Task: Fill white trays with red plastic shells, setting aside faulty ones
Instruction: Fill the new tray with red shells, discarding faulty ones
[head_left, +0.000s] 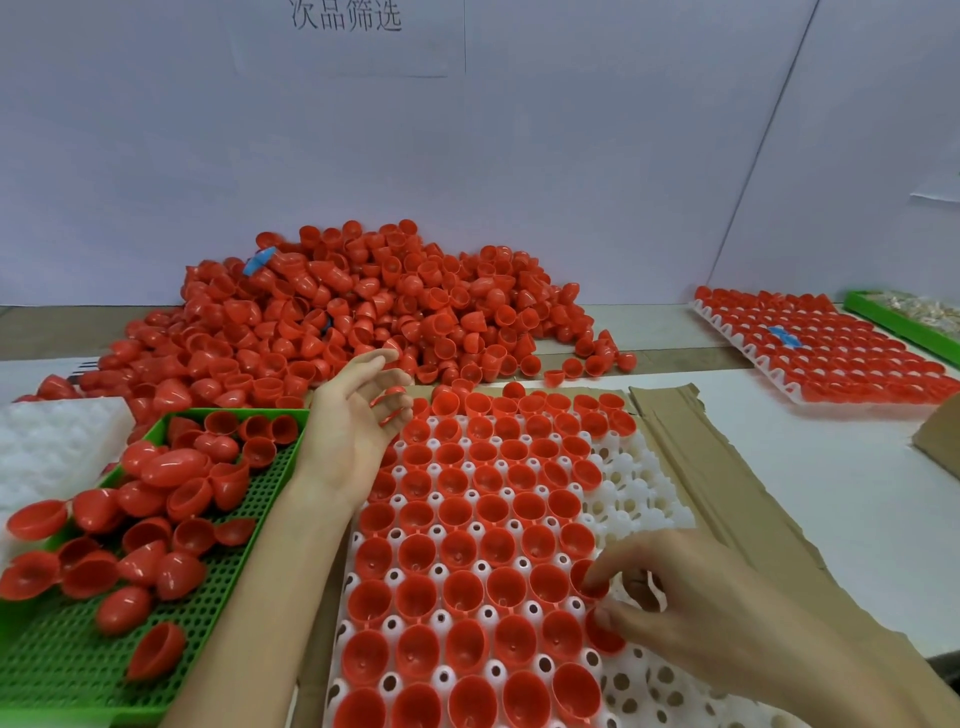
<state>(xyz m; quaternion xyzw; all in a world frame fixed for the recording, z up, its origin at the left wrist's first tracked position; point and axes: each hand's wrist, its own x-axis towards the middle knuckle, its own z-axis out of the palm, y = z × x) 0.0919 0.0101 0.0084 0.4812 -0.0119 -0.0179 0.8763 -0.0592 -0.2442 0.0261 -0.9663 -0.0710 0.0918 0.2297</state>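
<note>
A white tray (640, 500) lies on cardboard in front of me, with red shells (467, 545) seated open side up in most of its left and middle pockets. Its right columns are bare. My right hand (706, 618) is over the tray's lower right, index finger and thumb pinching a red shell (589, 584) at the edge of the filled area. My left hand (353, 421) rests at the tray's far left corner, fingers loosely curled towards the big pile of loose red shells (363, 312). Its palm shows nothing in it.
A green perforated tray (62, 670) at the left holds several loose shells. Stacked white trays (52, 447) sit behind it. A filled tray (831, 358) lies at the far right, with another green tray (893, 322) beyond it. Torn cardboard (691, 467) borders the work tray.
</note>
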